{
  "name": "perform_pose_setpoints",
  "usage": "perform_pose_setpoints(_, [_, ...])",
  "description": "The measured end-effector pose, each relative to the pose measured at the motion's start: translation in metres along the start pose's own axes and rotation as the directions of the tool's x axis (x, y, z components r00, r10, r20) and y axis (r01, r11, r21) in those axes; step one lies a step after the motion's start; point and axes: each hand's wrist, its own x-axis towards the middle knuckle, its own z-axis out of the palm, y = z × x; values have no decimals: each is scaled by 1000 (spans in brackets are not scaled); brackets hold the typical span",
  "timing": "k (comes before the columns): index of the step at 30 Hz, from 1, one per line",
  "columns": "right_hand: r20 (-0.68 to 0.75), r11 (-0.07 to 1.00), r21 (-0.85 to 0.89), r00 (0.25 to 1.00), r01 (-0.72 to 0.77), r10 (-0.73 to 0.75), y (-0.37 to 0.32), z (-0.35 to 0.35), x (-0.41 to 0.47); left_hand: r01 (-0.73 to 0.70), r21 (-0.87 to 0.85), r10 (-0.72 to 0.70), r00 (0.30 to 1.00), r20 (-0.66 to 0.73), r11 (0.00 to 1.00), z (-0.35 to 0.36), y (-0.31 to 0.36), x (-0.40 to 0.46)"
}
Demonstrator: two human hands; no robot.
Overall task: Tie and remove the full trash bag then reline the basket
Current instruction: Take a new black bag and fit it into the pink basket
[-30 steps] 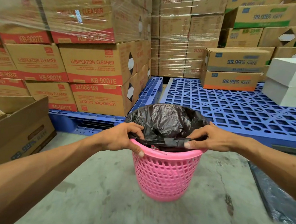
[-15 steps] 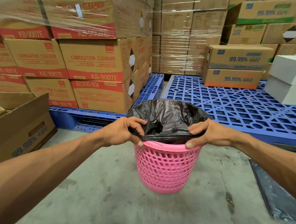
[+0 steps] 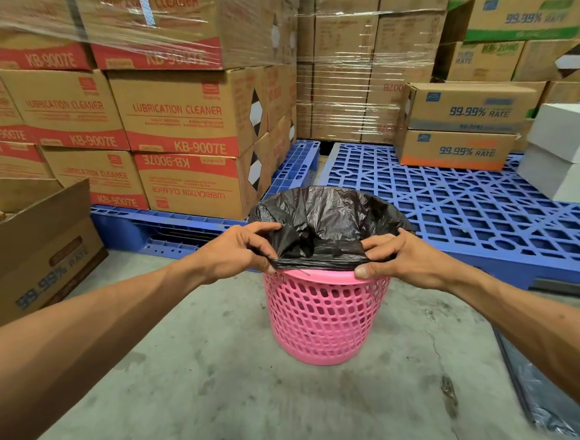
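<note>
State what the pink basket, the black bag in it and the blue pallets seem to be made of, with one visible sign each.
Pink basket: moulded plastic, apparently; smooth rim, regular grid of holes.
Black bag: thin plastic film, it seems; crinkled, faintly glossy, bunching where both hands pinch it.
Blue pallets: probably rigid moulded plastic; uniform colour, openwork lattice.

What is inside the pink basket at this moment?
A black trash bag sits inside the pink basket, its top standing above the rim. The left hand and right hand pinch its near edge. The bag hides whatever it contains.
</note>
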Motion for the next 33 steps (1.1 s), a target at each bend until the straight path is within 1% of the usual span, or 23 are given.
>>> perform_pose_setpoints(4, [22,994,104,999,-46,44,8,-6,4,9,-57,-6,998,56,998,-1,0,6])
perform_pose_setpoints(6, [51,991,105,995,-87,82,7,-7,5,22,-79,-16,997,72,997,0,3,6])
perform_pose_setpoints(7, [72,994,73,994,-84,78,7,-7,6,32,-85,-26,997,78,996,0,5,5])
perform_pose_setpoints(9, [126,997,-76,991,-24,33,5,-7,5,37,-85,-30,996,81,996,3,7,4])
perform_pose_setpoints(10, [162,988,-154,987,6,20,4,-7,4,31,-67,-26,997,77,997,5,8,4])
perform_pose_setpoints(12, [193,968,-249,981,32,17,3,-8,5,14,-16,-13,998,58,1000,9,8,3])
perform_pose_setpoints(15, [202,960,-278,979,34,23,3,-8,3,-6,46,5,999,33,999,12,6,2])
perform_pose_setpoints(17, [152,964,-263,988,28,13,5,-7,2,-16,67,15,1000,15,998,15,7,-1])
perform_pose_setpoints(19, [86,952,-304,996,48,-23,12,-3,1,-34,87,37,999,-36,996,19,6,-5])
perform_pose_setpoints(21, [52,889,-438,990,137,-127,22,3,-3,-69,117,83,990,-118,991,24,5,-9])
perform_pose_setpoints(23, [69,760,-605,967,236,-246,35,8,-5,-110,136,136,971,-197,985,29,3,-13])
perform_pose_setpoints(24, [74,722,-644,960,252,-269,38,8,-6,-122,139,152,960,-234,983,32,3,-13])
perform_pose_setpoints(25, [71,720,-648,961,249,-268,39,7,-6,-136,136,169,949,-268,981,35,2,-14])
perform_pose_setpoints(27, [70,763,-611,975,211,-213,37,3,-2,-118,117,153,917,-367,986,42,-3,-14])
perform_pose_setpoints(29, [69,821,-542,983,178,-168,31,2,3,-51,40,64,864,-499,998,46,-12,-12])
perform_pose_setpoints(30, [54,863,-476,985,169,-163,27,4,5,-9,-28,-7,854,-521,1000,47,-15,-12])
perform_pose_setpoints(31, [29,908,-387,986,163,-165,21,6,7,22,-100,-70,857,-510,995,47,-17,-11])
perform_pose_setpoints(33, [-79,966,-217,984,142,-162,7,12,10,86,-177,-158,882,-444,980,40,-17,-11])
